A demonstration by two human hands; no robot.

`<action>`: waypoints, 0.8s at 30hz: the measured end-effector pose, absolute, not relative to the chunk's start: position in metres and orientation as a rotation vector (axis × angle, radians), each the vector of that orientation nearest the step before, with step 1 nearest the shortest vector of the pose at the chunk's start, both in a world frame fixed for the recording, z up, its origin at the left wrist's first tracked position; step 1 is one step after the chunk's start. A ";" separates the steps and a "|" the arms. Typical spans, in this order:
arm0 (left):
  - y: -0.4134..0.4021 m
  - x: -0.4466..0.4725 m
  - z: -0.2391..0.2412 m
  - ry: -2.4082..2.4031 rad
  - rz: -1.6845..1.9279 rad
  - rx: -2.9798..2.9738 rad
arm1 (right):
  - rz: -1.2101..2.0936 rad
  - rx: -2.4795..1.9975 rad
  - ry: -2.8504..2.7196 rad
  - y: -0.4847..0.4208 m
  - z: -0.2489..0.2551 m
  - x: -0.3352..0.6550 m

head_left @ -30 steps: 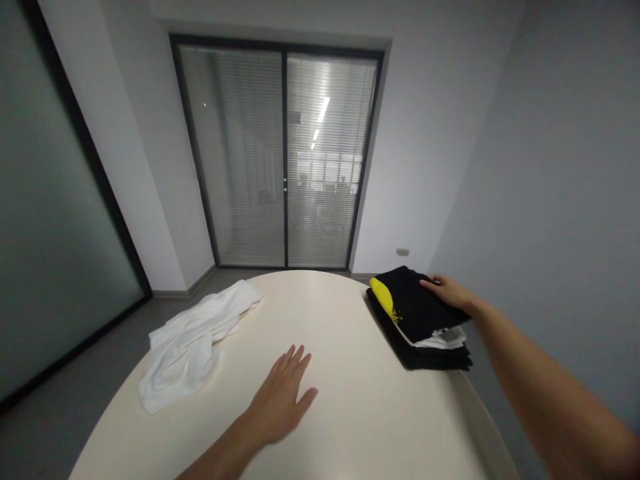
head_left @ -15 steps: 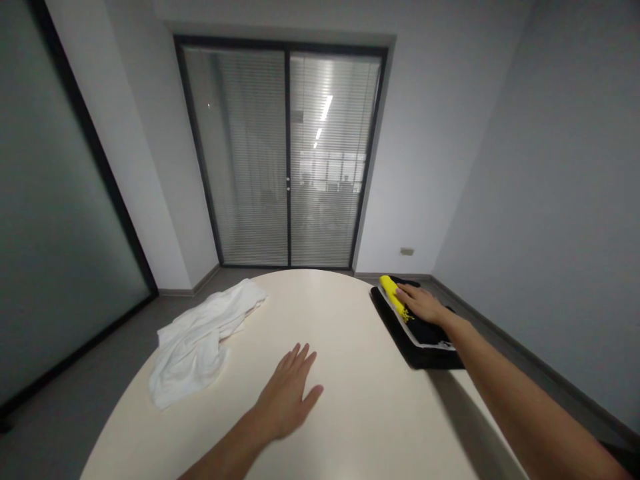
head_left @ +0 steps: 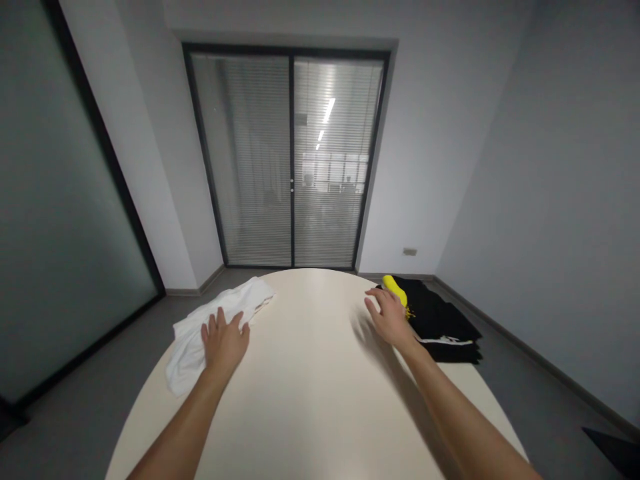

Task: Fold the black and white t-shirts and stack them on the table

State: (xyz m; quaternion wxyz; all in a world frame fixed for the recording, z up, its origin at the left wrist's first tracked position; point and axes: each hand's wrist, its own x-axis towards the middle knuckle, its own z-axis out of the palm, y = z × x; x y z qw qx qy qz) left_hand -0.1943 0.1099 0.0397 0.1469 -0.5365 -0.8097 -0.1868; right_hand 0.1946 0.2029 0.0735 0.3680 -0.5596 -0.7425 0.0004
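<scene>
A crumpled white garment (head_left: 235,298) lies along the left side of the round table. My left hand (head_left: 225,343) is over its near right part with fingers spread; whether it touches the fabric I cannot tell. On the right side sits a stack of folded black clothes (head_left: 435,313), with a white band showing near its front. A yellow patch of cloth (head_left: 395,289) runs along the stack's left edge. Just left of that edge, my right hand (head_left: 389,319) is in the air above the tabletop, fingers apart and holding nothing. It hides part of the stack's left side.
The round cream table (head_left: 315,387) fills the foreground. Beyond it stands a glass door (head_left: 293,160) with blinds and a black frame. A frosted glass panel (head_left: 65,220) is at the left, and a pale wall (head_left: 560,200) rises on the right.
My left hand has moved from the table's middle to the left, over the white garment. My right hand has come off the black stack and shifted left of it.
</scene>
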 end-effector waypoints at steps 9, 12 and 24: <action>0.118 -0.199 0.043 -2.254 -0.724 -1.897 | 0.241 -1.334 -2.143 0.154 0.024 0.160; 0.115 -0.174 0.042 -2.076 -0.841 -2.148 | 0.261 -1.308 -2.166 0.152 0.030 0.161; 0.064 -0.083 0.062 -1.376 -0.763 -2.942 | 0.279 -1.222 -2.241 0.141 0.049 0.169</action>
